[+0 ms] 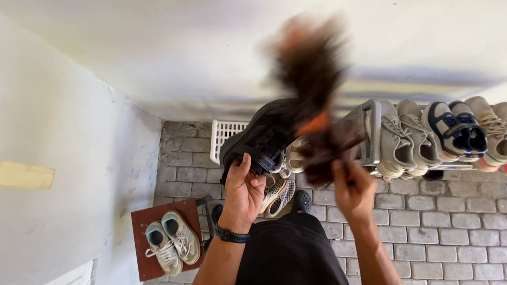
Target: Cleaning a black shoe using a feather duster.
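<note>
- The left hand (pixel 244 191), with one black band on its wrist, is clenched around one black shoe (pixel 263 137), held up at chest height.
- The right hand (pixel 352 188) grips the handle of one brown duster (pixel 308 91), too blurred to make out finely; its head rises above both hands and touches the black shoe.
- To the right of the right hand, a metal shoe rack (pixel 367 130) carries about six pale sneakers (pixel 443 134) in a row.
- Below and left of the left hand, two grey sneakers (pixel 172 240) sit on one small brown stool (pixel 144 218).
- One white plastic basket (pixel 223 134) stands behind the black shoe, on the grey brick floor (pixel 450 236).
</note>
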